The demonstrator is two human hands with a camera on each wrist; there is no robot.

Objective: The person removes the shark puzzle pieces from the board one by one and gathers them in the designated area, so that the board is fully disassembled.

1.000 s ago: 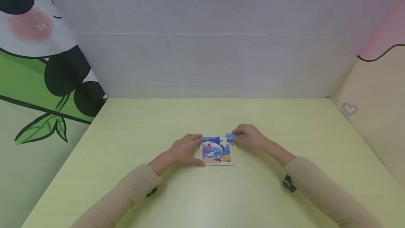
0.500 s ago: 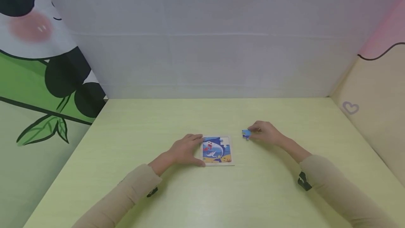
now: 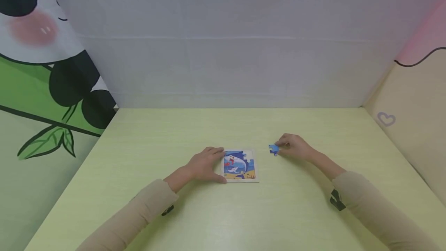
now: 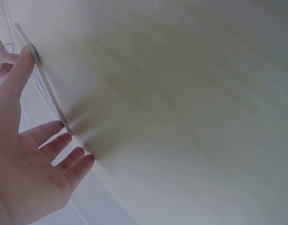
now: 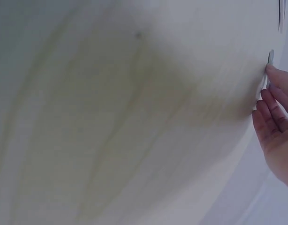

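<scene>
A small square jigsaw puzzle [image 3: 239,167] with a whale picture lies in its pale frame on the table; a gap in its top right corner shows the bare backing. My left hand [image 3: 206,164] rests along the frame's left side, thumb at the near corner and fingertips at the far one. In the left wrist view, that hand [image 4: 38,145] has its fingers spread along the edge of the frame [image 4: 50,91]. To the right of the puzzle, my right hand [image 3: 293,147] pinches a blue puzzle piece [image 3: 273,149] low over the tabletop. The right wrist view shows the piece [image 5: 270,57] edge-on at the fingertips.
The pale yellow table [image 3: 195,127] runs back to a grey-white wall cloth [image 3: 223,61]. At the left stands a panel with a cartoon panda [image 3: 69,76], and at the right a beige panel [image 3: 414,127] with a small heart.
My right hand has lifted the blue piece away from the puzzle's top right corner and carried it to the right, uncovering the gap, then slowed. The left hand has stayed in place.
</scene>
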